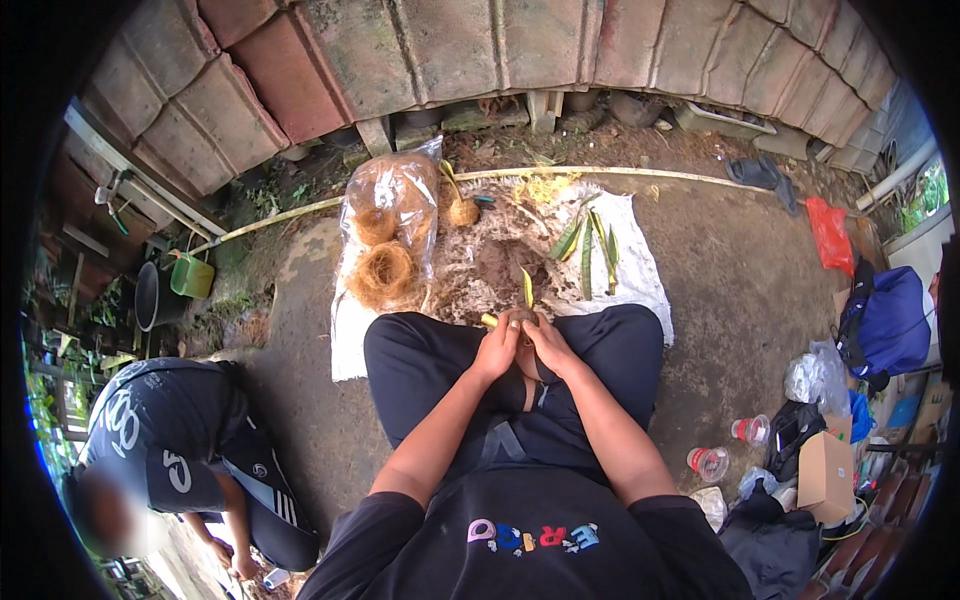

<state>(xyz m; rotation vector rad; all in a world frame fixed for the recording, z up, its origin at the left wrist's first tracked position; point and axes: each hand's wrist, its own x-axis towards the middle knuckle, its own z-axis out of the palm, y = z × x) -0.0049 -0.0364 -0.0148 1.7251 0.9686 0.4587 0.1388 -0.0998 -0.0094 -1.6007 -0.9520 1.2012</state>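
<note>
My left hand (pixel 497 349) and my right hand (pixel 549 345) meet in front of my crossed legs, both closed around a dark ball of soil (pixel 523 315). Out of its top rises a small yellow-edged green leaf (pixel 528 288). By my left fingers is a small yellow piece (pixel 488 320); I cannot make out what it is. Just beyond my hands lies a mound of dark soil (pixel 510 262) on a white sack (pixel 640 275). To the right are several long snake plant leaves (pixel 587 255). A fibre-wrapped ball with a leaf (pixel 463 211) stands farther back.
A clear plastic bag of brown fibre (pixel 400 190) and a loose fibre nest (pixel 382 274) occupy the sack's left. At the lower left another person (pixel 170 440) crouches. Plastic cups (pixel 709 463), a cardboard box (pixel 826 478) and bags are at right. Roof tiles (pixel 450 50) overhang the back.
</note>
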